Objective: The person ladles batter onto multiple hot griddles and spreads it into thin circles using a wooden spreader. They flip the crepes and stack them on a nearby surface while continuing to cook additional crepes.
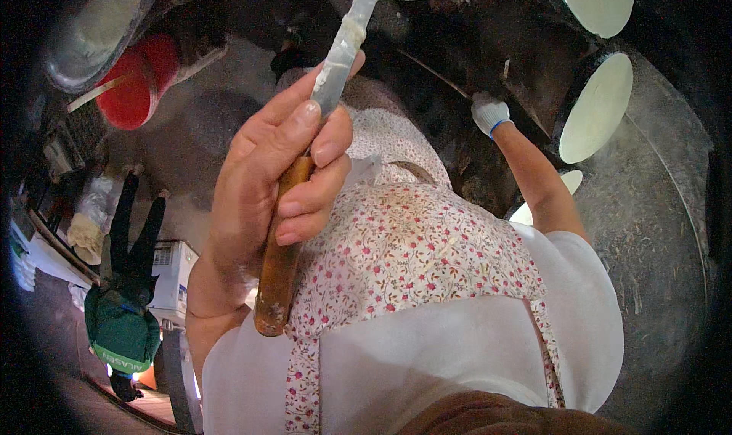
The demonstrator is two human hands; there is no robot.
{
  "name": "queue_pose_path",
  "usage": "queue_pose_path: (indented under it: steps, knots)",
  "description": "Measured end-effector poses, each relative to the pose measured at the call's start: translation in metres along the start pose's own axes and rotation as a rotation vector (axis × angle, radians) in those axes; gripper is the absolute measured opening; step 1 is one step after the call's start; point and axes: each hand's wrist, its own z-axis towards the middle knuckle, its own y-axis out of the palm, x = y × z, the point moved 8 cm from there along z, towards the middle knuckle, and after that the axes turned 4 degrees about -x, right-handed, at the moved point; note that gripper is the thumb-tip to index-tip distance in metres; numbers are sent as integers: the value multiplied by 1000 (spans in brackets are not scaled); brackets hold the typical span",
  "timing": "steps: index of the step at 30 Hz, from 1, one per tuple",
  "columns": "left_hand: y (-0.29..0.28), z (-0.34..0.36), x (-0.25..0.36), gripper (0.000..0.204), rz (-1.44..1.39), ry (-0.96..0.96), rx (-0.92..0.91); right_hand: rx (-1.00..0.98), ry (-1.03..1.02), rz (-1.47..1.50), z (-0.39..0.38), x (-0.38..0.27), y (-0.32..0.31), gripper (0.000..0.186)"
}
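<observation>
My left hand is closed round the wooden handle of a ladle, raised in front of my chest. White paste clings to its metal shank, and its bowl, cut off by the top edge, holds something pale brown. My right hand wears a white glove with a blue cuff and reaches out to the right, low over a dark surface. Its fingers look curled at the end of a thin rod. Nearest to that arm are pale round discs in dark round rims.
A red bucket with a light stick across it stands at the left. Beyond it a metal basin contains pale powder or paste. A person in a green top stands at far left near a white box.
</observation>
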Motion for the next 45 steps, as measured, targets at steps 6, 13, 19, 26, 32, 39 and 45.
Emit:
queue_pose_path:
  steps: [6, 13, 19, 26, 32, 39, 45]
  knots:
    - [-7, -7, -2, 50, -4, -10, 21, 48, 1, 68, 9, -1, -42, 29]
    - [-9, -3, -29, 55, -160, -49, 18, 380, 49, 360, -25, -6, -145, 19]
    - [15, -1, -34, 58, -378, -65, -103, 301, 135, 399, -10, 34, -142, 18]
    - [42, -18, -37, 55, -356, -71, -209, 469, 179, 507, -37, 43, -161, 18]
    - [33, -41, -36, 50, -425, 35, -194, 780, -145, 716, -75, -17, -161, 12]
    - [-23, -76, 29, 49, -460, 183, -217, 709, -112, 1752, -105, -96, -227, 69]
    - [-68, -125, 93, 50, -390, 359, -237, 1121, -292, 972, -95, -191, -377, 70]
